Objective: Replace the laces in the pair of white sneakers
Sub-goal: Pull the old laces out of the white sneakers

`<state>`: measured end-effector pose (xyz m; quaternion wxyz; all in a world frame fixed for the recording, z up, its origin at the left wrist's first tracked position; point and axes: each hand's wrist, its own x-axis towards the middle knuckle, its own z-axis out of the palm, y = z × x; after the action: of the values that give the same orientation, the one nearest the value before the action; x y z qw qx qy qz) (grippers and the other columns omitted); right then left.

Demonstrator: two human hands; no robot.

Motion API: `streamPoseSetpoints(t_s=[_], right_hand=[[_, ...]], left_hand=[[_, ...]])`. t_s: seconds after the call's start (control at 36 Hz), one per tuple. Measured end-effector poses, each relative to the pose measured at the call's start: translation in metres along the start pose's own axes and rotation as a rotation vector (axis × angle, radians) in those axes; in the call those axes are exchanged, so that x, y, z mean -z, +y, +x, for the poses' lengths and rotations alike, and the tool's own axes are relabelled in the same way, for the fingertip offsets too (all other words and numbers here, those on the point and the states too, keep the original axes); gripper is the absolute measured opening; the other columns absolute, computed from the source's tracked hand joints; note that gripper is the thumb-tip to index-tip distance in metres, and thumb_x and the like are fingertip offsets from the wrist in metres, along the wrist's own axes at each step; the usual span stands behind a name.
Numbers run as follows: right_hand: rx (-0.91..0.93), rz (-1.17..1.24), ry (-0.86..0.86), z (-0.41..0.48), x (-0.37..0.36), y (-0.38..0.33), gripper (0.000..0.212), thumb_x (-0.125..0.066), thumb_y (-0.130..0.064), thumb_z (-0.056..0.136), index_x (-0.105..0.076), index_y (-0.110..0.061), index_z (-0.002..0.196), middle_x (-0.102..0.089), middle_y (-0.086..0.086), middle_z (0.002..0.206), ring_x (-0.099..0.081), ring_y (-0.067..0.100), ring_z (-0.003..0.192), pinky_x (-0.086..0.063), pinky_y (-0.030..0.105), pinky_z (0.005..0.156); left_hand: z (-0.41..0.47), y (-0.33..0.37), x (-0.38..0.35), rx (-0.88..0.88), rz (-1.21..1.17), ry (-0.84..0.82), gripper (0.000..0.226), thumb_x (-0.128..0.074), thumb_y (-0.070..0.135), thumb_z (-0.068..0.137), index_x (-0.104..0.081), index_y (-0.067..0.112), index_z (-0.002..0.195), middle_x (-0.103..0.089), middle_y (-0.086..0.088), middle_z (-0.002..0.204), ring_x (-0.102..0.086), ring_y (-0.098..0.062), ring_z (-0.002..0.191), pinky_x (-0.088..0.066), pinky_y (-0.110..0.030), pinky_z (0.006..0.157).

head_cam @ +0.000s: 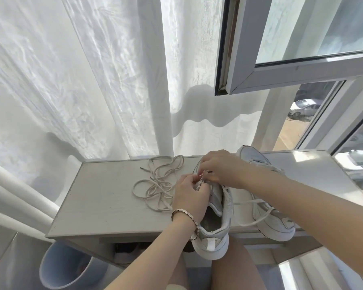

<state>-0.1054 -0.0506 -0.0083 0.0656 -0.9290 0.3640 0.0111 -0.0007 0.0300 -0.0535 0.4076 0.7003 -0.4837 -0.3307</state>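
Observation:
A white sneaker (216,231) lies on the pale table (105,201) with its heel hanging over the near edge. My left hand (190,193) pinches a white lace at the eyelets on its left side. My right hand (220,167) grips the lace over the front of the tongue, fingers closed. The second white sneaker (275,218) lies to the right, partly under my right forearm, with a loose lace trailing from it. A tangled cream lace (157,183) lies loose on the table to the left of the hands.
White curtains (82,80) hang behind the table. An open window sash (302,59) juts out at the upper right. A pale blue bin (65,266) stands on the floor at the lower left. My knees are under the table's front edge.

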Motion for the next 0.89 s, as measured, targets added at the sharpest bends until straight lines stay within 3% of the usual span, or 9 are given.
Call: streamPoseSetpoints(t_s=[0.11, 0.33, 0.42, 0.5, 0.58, 0.67, 0.75, 0.81, 0.89], right_hand=[[-0.003, 0.003, 0.044, -0.002, -0.006, 0.004, 0.023, -0.051, -0.023, 0.094, -0.068, -0.018, 0.109, -0.061, -0.001, 0.111, -0.052, 0.016, 0.107, -0.029, 0.022, 0.086], [-0.15, -0.147, 0.144, -0.008, 0.008, 0.028, 0.026, -0.042, -0.025, 0.099, -0.064, -0.019, 0.11, -0.061, -0.002, 0.11, -0.048, 0.018, 0.11, -0.023, 0.029, 0.098], [-0.32, -0.156, 0.211, -0.013, 0.025, 0.054, 0.025, -0.043, -0.021, 0.097, -0.066, -0.018, 0.107, -0.063, 0.002, 0.106, -0.05, 0.022, 0.107, -0.028, 0.032, 0.09], [-0.622, -0.13, 0.263, -0.023, 0.034, 0.085, 0.023, -0.046, -0.017, 0.096, -0.068, -0.015, 0.102, -0.065, 0.006, 0.104, -0.052, 0.028, 0.105, -0.032, 0.035, 0.085], [-0.838, -0.168, 0.093, -0.032, 0.034, 0.097, 0.017, -0.049, -0.016, 0.093, -0.064, -0.015, 0.102, -0.063, 0.007, 0.104, -0.053, 0.029, 0.103, -0.03, 0.034, 0.083], [-0.718, -0.302, 0.015, -0.027, 0.028, 0.084, 0.024, -0.046, -0.016, 0.093, -0.059, -0.015, 0.113, -0.056, 0.005, 0.116, -0.047, 0.025, 0.113, -0.03, 0.036, 0.094], [-0.404, -0.137, 0.067, -0.021, 0.026, 0.053, 0.037, -0.05, -0.025, 0.095, -0.049, -0.02, 0.131, -0.048, 0.0, 0.133, -0.036, 0.02, 0.128, -0.023, 0.033, 0.105], [-0.223, -0.004, 0.026, -0.016, 0.023, 0.029, 0.036, -0.051, -0.028, 0.095, -0.051, -0.023, 0.13, -0.049, -0.003, 0.133, -0.034, 0.016, 0.129, -0.025, 0.029, 0.103], [-0.103, 0.002, -0.034, -0.007, 0.008, 0.007, 0.033, -0.051, -0.033, 0.094, -0.056, -0.024, 0.126, -0.051, -0.004, 0.131, -0.037, 0.015, 0.126, -0.028, 0.029, 0.102]], left_hand=[[0.0, 0.0, 0.0, 0.002, -0.012, 0.002, 0.021, -0.055, 0.021, 0.085, -0.062, 0.019, 0.105, -0.049, 0.014, 0.101, -0.048, -0.005, 0.098, -0.033, -0.017, 0.083], [0.0, -0.001, 0.001, -0.006, -0.018, -0.014, 0.022, -0.054, 0.02, 0.087, -0.061, 0.018, 0.108, -0.048, 0.015, 0.1, -0.046, -0.004, 0.098, -0.031, -0.015, 0.085], [0.0, -0.001, 0.001, -0.006, -0.011, -0.014, 0.023, -0.054, 0.019, 0.087, -0.061, 0.018, 0.109, -0.048, 0.014, 0.102, -0.046, -0.005, 0.098, -0.031, -0.016, 0.085], [0.0, -0.001, 0.0, -0.004, -0.011, -0.014, 0.023, -0.053, 0.019, 0.087, -0.06, 0.018, 0.109, -0.048, 0.014, 0.102, -0.047, -0.005, 0.099, -0.031, -0.016, 0.085], [-0.001, -0.001, 0.0, -0.005, -0.007, -0.007, 0.022, -0.054, 0.02, 0.086, -0.06, 0.018, 0.107, -0.048, 0.014, 0.101, -0.046, -0.004, 0.097, -0.031, -0.015, 0.084], [0.0, -0.001, -0.001, -0.011, -0.012, 0.001, 0.023, -0.054, 0.019, 0.086, -0.061, 0.017, 0.107, -0.049, 0.013, 0.102, -0.046, -0.004, 0.097, -0.031, -0.015, 0.083], [0.0, -0.001, -0.001, -0.016, -0.015, 0.005, 0.023, -0.054, 0.019, 0.086, -0.061, 0.016, 0.107, -0.049, 0.012, 0.101, -0.046, -0.004, 0.097, -0.03, -0.015, 0.082], [0.001, -0.001, -0.001, -0.011, -0.015, 0.007, 0.023, -0.054, 0.019, 0.086, -0.061, 0.016, 0.107, -0.048, 0.013, 0.101, -0.046, -0.005, 0.097, -0.03, -0.015, 0.083], [0.0, -0.001, -0.001, -0.01, -0.01, 0.017, 0.022, -0.055, 0.02, 0.085, -0.062, 0.017, 0.106, -0.048, 0.014, 0.099, -0.047, -0.006, 0.099, -0.032, -0.016, 0.084]])
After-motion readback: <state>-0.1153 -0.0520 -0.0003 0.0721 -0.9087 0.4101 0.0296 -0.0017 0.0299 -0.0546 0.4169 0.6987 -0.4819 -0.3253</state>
